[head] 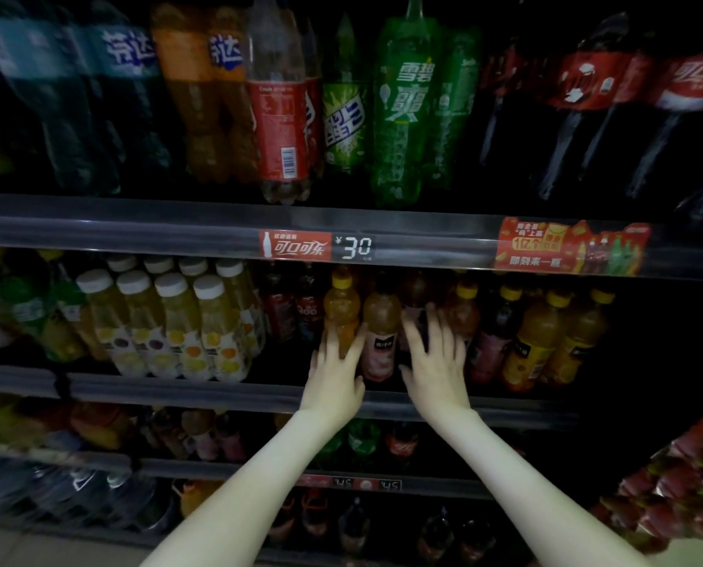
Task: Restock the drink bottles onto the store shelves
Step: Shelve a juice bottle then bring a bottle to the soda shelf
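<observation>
Pink-label bottle (pixel 379 341) stands upright at the front of the middle shelf (pixel 219 392), between both hands. Left hand (pixel 335 378): fingers straight, laid against the neighbouring orange bottle (pixel 341 308), likely steadying the row. Right hand (pixel 435 362): fingers spread, blurred, contact unclear; probably squaring the row.
</observation>
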Available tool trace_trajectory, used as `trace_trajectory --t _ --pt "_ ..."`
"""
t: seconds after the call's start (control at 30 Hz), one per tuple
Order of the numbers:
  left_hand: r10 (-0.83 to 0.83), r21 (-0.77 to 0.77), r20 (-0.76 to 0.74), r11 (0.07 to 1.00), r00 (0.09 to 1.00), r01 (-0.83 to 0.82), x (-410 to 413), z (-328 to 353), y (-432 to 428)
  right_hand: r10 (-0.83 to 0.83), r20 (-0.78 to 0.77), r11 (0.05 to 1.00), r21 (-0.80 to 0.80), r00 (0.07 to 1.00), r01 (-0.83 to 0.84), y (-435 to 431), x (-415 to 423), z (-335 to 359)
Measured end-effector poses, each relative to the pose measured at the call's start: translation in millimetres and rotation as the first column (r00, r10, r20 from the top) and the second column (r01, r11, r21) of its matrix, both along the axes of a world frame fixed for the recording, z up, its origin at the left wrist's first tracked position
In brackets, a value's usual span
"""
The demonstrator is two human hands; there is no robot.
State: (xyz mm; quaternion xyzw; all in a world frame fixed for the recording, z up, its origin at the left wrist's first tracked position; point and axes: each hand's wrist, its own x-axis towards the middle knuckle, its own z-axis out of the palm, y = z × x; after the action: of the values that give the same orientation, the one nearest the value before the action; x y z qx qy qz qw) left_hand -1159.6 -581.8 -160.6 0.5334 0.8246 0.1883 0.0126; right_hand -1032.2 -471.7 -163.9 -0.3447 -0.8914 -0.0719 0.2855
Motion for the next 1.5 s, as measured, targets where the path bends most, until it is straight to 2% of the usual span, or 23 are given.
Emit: trace_trajectory --t 0.17,0.33,0.53,0.6,0.7,0.77,0.83,0.97,1.07,1.17,1.27,1.33,1.4,1.5 --pt "0.051 0.04 -0.011 0.998 0.999 -0.05 -25.7 -3.5 -31.6 0.192 -0.02 0.98 -0.046 0.981 -0.192 -41.2 -37.2 -2.7" --pt "0.131 0.128 0.002 0.983 0.991 -0.13 -63.9 -1.9 -69.4 0.262 -0.076 0.932 -0.238 0.962 -0.272 -71.8 -74.7 -4.5" --pt "0.166 0.229 0.022 0.959 0.986 -0.167 -125.9 10.8 -133.6 0.391 -0.161 0.857 -0.294 0.906 -0.422 -125.5 -141.1 13.3" --pt "0.149 0.349 -0.009 0.927 0.989 -0.137 -152.5 27.7 -156.9 0.428 -0.251 0.832 -0.267 0.868 -0.487 -147.3 -166.7 31.6" --pt "0.12 0.549 -0.136 0.836 0.983 -0.026 -195.3 78.9 -181.6 0.5 -0.369 0.821 -0.088 0.784 -0.565 -172.8 -204.8 79.7" --pt "0.146 0.633 -0.236 0.773 0.961 0.038 -220.7 119.5 -191.6 0.525 -0.41 0.827 0.038 0.746 -0.561 -183.9 -226.8 117.5" --pt "0.18 0.675 -0.274 0.736 0.945 0.055 -240.9 155.5 -196.6 0.524 -0.425 0.839 0.106 0.738 -0.534 -189.7 -245.2 152.6" --pt "0.199 0.675 -0.186 0.738 0.962 -0.022 -270.8 195.2 -190.8 0.449 -0.443 0.891 0.155 0.776 -0.427 -183.0 -269.5 198.5" --pt "0.162 0.644 -0.147 0.764 0.976 -0.029 -279.4 208.6 -175.0 0.316 -0.542 0.948 0.15 0.779 -0.28 -165.8 -266.8 217.1" --pt "0.117 0.641 -0.111 0.767 0.987 -0.019 -271.9 217.4 -157.5 0.083 -0.639 0.997 0.048 0.764 -0.068 -142.5 -249.0 229.9" --pt "0.109 0.627 -0.043 0.777 0.993 -0.058 -260.8 220.8 -139.6 -0.143 -0.671 0.99 -0.103 0.728 0.099 -115.7 -231.2 244.1" --pt "0.179 0.617 -0.042 0.778 0.983 -0.115 -254.6 221.4 -129.6 -0.214 -0.629 0.972 -0.214 0.747 0.099 -100.6 -223.0 254.4" --pt "0.242 0.636 -0.018 0.751 0.97 -0.176 -250.8 222.7 -122.5 -0.201 -0.601 0.954 -0.3 0.773 0.015 -90.3 -217.8 259.0" --pt "0.297 0.664 0.102 0.691 0.949 -0.287 -258.1 229.5 -118.7 -0.165 -0.596 0.957 -0.291 0.786 -0.02 -87.3 -215.9 257.3"
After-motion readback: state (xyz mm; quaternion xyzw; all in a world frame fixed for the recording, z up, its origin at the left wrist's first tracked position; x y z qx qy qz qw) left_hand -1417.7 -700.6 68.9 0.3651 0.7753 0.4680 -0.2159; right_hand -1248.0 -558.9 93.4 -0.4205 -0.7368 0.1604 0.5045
